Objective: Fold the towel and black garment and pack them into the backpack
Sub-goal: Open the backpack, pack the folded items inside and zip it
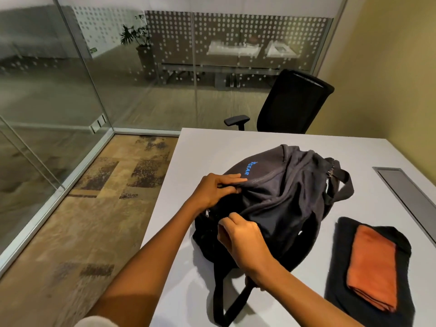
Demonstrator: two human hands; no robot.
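A: How many things lie on the bench (200, 149)?

B: Three: one dark backpack (283, 197), one folded black garment (339, 263) just right of it, one folded orange towel (372, 267) on top of that garment.

A: And the hands?

B: Two. The left hand (215, 188) pinches the backpack's upper fabric; the right hand (243, 241) pinches its near edge.

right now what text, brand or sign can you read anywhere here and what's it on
"GEAR" in blue letters, on the upper front panel of the backpack; a small blue mark sits just above it, too small to read.
A small green sign beyond the glass wall, too blurred to read.
No readable text on the folded orange towel or the black garment under it.
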